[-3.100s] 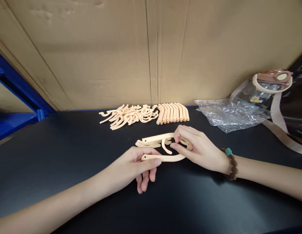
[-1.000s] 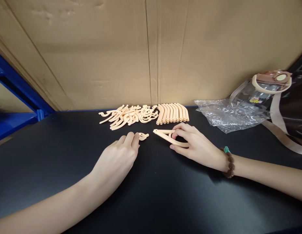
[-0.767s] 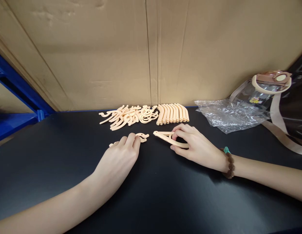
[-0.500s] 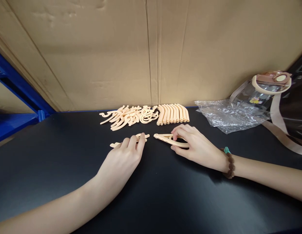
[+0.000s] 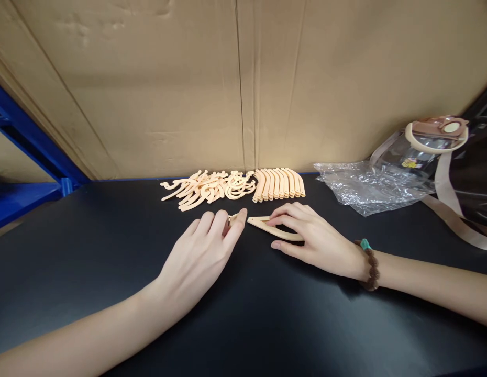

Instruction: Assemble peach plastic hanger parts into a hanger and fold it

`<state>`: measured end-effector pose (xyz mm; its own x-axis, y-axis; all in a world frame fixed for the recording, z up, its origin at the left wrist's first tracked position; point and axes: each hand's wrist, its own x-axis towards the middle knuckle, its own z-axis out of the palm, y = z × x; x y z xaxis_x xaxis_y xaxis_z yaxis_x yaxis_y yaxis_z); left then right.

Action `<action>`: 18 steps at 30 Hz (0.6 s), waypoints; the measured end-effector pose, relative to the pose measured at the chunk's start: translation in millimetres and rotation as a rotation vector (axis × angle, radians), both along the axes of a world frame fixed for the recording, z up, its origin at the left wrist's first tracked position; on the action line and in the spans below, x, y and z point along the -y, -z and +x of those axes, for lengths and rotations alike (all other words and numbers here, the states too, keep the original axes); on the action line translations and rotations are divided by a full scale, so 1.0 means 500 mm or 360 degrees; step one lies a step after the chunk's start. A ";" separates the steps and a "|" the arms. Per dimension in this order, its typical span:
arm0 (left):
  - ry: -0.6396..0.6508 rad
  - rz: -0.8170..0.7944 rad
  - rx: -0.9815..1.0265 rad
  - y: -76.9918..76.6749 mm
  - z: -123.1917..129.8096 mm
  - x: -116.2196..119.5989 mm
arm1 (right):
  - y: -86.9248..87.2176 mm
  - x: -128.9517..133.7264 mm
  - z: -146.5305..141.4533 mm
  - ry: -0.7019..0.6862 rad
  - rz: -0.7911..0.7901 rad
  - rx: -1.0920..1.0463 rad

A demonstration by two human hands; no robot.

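Note:
My left hand [image 5: 206, 238] is closed, its fingers curled over a small beige plastic piece [image 5: 231, 220] that they mostly hide. Only a narrow bit of it shows by the fingertips, so its kind cannot be made out. To the right, a beige V-shaped hanger arm [image 5: 285, 233] lies low over the table with its pointed end toward my left fingertips. My right hand [image 5: 312, 233] holds this arm with the fingers bent over its upper strip; the thumb sits below, a little off the lower strip. A small gap separates both hands.
A loose pile of beige hanger hooks and curved parts [image 5: 206, 188] lies along the back of the black table [image 5: 243, 324]. Beside it is a neat row of hanger arms [image 5: 278, 184]. Clear plastic bags [image 5: 365, 186] and a strapped water bottle [image 5: 428, 141] stand back right, before the cardboard [image 5: 157, 94].
My left hand has shifted slightly right, nearer the hanger arm, and now covers more of its piece. The hanger arm shows a plainer side, and my right fingers have moved slightly left along it.

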<state>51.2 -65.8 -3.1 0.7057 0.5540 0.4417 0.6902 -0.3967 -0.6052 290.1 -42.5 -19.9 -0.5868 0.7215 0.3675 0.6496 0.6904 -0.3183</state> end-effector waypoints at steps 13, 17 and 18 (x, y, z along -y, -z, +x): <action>0.0471 -0.0223 0.0267 0.007 -0.002 -0.009 | -0.001 0.000 -0.004 0.0071 -0.0059 -0.0036; 0.0493 -0.0335 0.0359 0.003 0.001 -0.002 | -0.007 0.001 -0.003 0.0055 -0.0133 -0.0072; 0.0474 -0.0369 0.0396 0.002 0.001 0.000 | -0.009 0.002 -0.003 0.0036 -0.0156 -0.0074</action>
<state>51.7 -65.6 -4.2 0.7376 0.4470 0.5061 0.6384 -0.7058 -0.3071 288.6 -43.5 -15.5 -0.5536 0.7685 0.3209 0.6477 0.6395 -0.4140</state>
